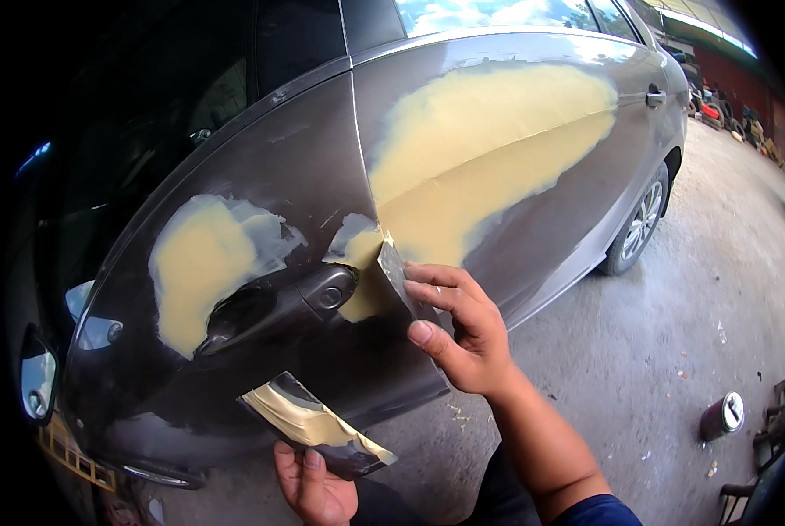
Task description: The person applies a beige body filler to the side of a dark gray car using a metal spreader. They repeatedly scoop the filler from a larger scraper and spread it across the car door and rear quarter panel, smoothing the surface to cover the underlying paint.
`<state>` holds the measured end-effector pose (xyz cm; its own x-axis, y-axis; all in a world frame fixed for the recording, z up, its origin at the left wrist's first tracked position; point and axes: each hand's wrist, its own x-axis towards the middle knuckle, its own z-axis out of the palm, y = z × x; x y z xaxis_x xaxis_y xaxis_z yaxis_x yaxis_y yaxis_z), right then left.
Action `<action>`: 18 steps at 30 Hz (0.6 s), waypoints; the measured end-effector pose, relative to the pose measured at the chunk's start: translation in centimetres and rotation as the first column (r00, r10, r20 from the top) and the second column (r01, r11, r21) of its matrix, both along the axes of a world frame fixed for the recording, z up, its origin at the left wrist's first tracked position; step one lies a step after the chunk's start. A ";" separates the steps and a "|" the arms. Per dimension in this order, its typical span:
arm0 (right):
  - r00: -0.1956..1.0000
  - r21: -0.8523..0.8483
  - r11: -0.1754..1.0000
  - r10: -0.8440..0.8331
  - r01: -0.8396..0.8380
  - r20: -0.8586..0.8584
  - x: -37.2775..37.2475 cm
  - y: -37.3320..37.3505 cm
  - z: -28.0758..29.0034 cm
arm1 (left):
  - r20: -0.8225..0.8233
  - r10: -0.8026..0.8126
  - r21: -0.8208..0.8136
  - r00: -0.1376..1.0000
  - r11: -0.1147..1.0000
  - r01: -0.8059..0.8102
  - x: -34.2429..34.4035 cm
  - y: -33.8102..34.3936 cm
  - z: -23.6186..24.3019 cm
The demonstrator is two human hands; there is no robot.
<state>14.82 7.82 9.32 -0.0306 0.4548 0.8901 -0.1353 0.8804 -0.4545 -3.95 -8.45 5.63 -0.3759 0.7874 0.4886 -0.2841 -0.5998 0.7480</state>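
Right hand (462, 337) presses spreader (398, 273) (yellow-smeared) on door (305, 184); left hand (313, 486) holds board (318, 425).

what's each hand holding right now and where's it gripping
Right hand grips a putty spreader by its lower edge, against the car door. Left hand holds a filler-smeared board by its near edge.

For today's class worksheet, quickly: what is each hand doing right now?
Left hand: closed on a flat dark mixing board smeared with yellow filler.
Right hand: closed on a thin metal spreader blade.

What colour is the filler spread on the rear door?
Pale yellow filler on the grey rear door, seen in the head view.
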 end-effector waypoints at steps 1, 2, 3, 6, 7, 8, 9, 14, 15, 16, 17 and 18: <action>1.000 -0.005 1.000 0.023 -0.023 -0.004 0.3 0.2 0.6 | 0.002 -0.003 0.005 1.000 1.000 0.003 0.2 0.0 0.2; 0.999 -0.010 0.999 0.049 -0.049 -0.007 0.5 0.4 1.1 | 0.002 -0.018 0.008 1.000 1.000 0.018 0.2 0.0 0.3; 0.996 -0.037 0.996 0.083 -0.083 -0.023 0.7 0.4 1.5 | 0.001 -0.033 0.010 0.999 0.999 0.033 0.2 0.1 0.4; 0.988 -0.067 0.987 0.145 -0.149 -0.056 2.6 -1.2 2.2 | 0.013 -0.065 0.011 0.998 0.998 0.065 0.3 0.2 0.7; 0.945 -0.113 0.945 0.289 -0.307 -0.150 2.8 -2.0 1.5 | 0.021 -0.056 0.009 0.998 0.998 0.056 0.0 0.0 0.7; 0.887 -0.149 0.887 0.396 -0.437 -0.239 3.6 -3.1 0.4 | 0.053 -0.114 0.005 0.992 0.993 0.114 0.0 0.2 0.5; 0.834 -0.235 0.815 0.448 -0.529 -0.322 4.3 -4.2 -1.2 | 0.084 -0.169 0.003 0.982 0.986 0.169 0.0 0.4 0.3; 0.513 -0.412 0.305 0.526 -0.858 -0.678 6.7 -9.1 -11.3 | 0.234 -0.375 -0.044 0.897 0.918 0.395 1.5 0.9 0.6; 0.446 -0.407 0.197 0.535 -0.892 -0.717 6.4 -10.1 -11.6 | 0.298 -0.412 -0.077 0.861 0.889 0.452 2.0 0.8 0.5; 0.348 -0.390 0.071 0.617 -0.918 -0.706 6.3 -10.5 -13.0 | 0.342 -0.448 -0.116 0.826 0.852 0.511 2.1 0.9 -0.1; 0.333 -0.432 0.014 0.660 -0.902 -0.674 5.7 -10.9 -12.7 | 0.365 -0.449 -0.170 0.816 0.830 0.532 2.3 0.8 -0.7; 0.315 -0.473 -0.037 0.699 -0.880 -0.641 4.9 -10.9 -12.0 | 0.388 -0.451 -0.220 0.803 0.801 0.557 2.6 0.8 -1.0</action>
<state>19.74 -3.07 -2.68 -0.7257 0.5970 0.3420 -0.6563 -0.4516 -0.6045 -1.34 -7.68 4.66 0.0327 0.9925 0.1182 -0.7205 -0.0585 0.6910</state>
